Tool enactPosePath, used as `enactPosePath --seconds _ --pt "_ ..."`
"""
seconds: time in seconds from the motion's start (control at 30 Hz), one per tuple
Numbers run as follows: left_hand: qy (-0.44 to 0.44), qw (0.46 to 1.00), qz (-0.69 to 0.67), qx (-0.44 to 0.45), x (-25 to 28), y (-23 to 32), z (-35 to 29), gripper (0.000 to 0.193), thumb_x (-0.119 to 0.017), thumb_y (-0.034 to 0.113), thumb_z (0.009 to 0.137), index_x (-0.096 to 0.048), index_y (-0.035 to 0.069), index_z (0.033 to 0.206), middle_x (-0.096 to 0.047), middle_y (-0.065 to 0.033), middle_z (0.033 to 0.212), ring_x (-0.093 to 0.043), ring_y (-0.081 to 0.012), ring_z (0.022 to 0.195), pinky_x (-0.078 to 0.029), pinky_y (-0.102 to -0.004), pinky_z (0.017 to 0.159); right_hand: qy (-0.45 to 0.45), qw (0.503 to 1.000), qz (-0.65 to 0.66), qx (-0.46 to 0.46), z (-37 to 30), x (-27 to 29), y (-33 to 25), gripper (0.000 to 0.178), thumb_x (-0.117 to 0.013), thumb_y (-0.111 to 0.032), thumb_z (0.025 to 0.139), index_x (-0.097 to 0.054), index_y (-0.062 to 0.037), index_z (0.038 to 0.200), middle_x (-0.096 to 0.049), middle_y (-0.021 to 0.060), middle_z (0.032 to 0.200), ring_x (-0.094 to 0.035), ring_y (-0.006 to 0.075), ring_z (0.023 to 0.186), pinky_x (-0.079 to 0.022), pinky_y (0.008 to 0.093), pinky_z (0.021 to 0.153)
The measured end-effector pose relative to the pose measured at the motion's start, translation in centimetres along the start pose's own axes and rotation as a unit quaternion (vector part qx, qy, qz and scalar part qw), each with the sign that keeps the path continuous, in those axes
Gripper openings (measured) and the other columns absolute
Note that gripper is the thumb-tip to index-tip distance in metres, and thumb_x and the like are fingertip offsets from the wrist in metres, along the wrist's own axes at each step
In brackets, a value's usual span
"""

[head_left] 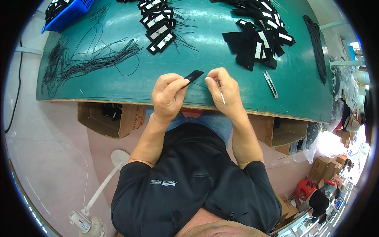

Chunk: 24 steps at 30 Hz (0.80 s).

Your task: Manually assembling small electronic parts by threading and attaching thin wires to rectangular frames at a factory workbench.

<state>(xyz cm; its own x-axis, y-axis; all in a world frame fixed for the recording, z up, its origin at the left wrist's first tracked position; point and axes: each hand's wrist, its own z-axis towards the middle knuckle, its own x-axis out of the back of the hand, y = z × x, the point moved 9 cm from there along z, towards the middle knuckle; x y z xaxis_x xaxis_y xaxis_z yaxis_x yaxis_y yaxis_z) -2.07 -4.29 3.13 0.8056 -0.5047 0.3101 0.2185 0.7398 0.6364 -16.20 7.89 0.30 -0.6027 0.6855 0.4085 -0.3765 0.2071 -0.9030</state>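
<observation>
My left hand [169,94] pinches a small flat black strip [194,76] between thumb and fingers, above the front edge of the table. A thin black cord [199,84] runs from near the strip to my right hand [224,91]. That hand is closed, its thumb and forefinger pressed together at the cord. A slim pale rod [222,98] sticks out below its fingers; the rod's other end is hidden. To the right, thread snips [271,84] lie on the green table [166,75].
Loose black cords [92,59] spread across the table's left side. Black pieces with white labels form a row [159,29] and a pile [260,39] farther back. A cord bundle [314,47] lies far right, a blue basket [67,17] far left. Cardboard boxes [128,122] stand beneath the table edge.
</observation>
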Motion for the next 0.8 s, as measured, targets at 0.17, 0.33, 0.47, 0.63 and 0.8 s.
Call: enactPosePath --seconds 0.17,0.33,0.47,0.63,0.8 --pt "0.005 0.998 0.041 -0.045 -0.1 0.6 -0.5 0.032 -0.080 -0.008 0.071 -0.073 0.006 0.098 -0.066 -0.0057 0.094 -0.064 -0.0243 0.085 -0.052 -0.0340 0.070 0.010 0.994 -0.065 0.083 0.2 0.0 -1.1 0.011 -0.070 -0.009 0.096 -0.064 0.0007 0.096 -0.059 0.0079 0.071 -0.054 0.0124 0.062 -0.045 0.0274 0.059" --pt "-0.002 0.996 0.062 -0.063 -0.3 1.2 -0.6 0.033 -0.080 -0.008 0.069 -0.073 0.007 0.099 -0.067 -0.0046 0.094 -0.063 -0.0233 0.083 -0.052 -0.0338 0.069 0.024 0.997 -0.057 0.056 0.8 0.2 -1.6 0.013 -0.072 -0.009 0.094 -0.063 -0.0001 0.093 -0.058 0.0077 0.064 -0.055 0.0174 0.055 -0.045 0.0309 0.053" --pt "-0.018 0.995 0.069 -0.067 -0.6 1.3 -0.7 0.031 -0.083 -0.007 0.071 -0.073 0.005 0.097 -0.068 -0.0058 0.095 -0.063 -0.0233 0.084 -0.051 -0.0326 0.070 0.023 0.983 -0.144 0.115 1.8 0.0 -3.9 0.014 -0.073 -0.010 0.093 -0.062 -0.0011 0.091 -0.055 0.0080 0.059 -0.053 0.0207 0.050 -0.043 0.0327 0.050" --pt "-0.016 0.995 0.070 -0.062 -0.5 1.2 -1.0 0.032 -0.081 -0.009 0.070 -0.073 0.006 0.097 -0.068 -0.0061 0.095 -0.063 -0.0230 0.083 -0.051 -0.0324 0.070 0.007 0.979 -0.163 0.120 2.0 -0.5 -4.3 0.015 -0.074 -0.010 0.093 -0.061 -0.0024 0.092 -0.055 0.0092 0.059 -0.056 0.0226 0.051 -0.043 0.0337 0.050" --pt "0.005 0.996 0.064 -0.055 -0.3 1.0 -1.1 0.034 -0.080 -0.009 0.069 -0.074 0.007 0.098 -0.067 -0.0051 0.094 -0.064 -0.0232 0.082 -0.052 -0.0333 0.069 -0.026 0.988 -0.120 0.094 1.5 -0.9 -3.4 0.013 -0.071 -0.009 0.094 -0.063 -0.0029 0.101 -0.058 0.0107 0.063 -0.059 0.0211 0.053 -0.044 0.0337 0.052"
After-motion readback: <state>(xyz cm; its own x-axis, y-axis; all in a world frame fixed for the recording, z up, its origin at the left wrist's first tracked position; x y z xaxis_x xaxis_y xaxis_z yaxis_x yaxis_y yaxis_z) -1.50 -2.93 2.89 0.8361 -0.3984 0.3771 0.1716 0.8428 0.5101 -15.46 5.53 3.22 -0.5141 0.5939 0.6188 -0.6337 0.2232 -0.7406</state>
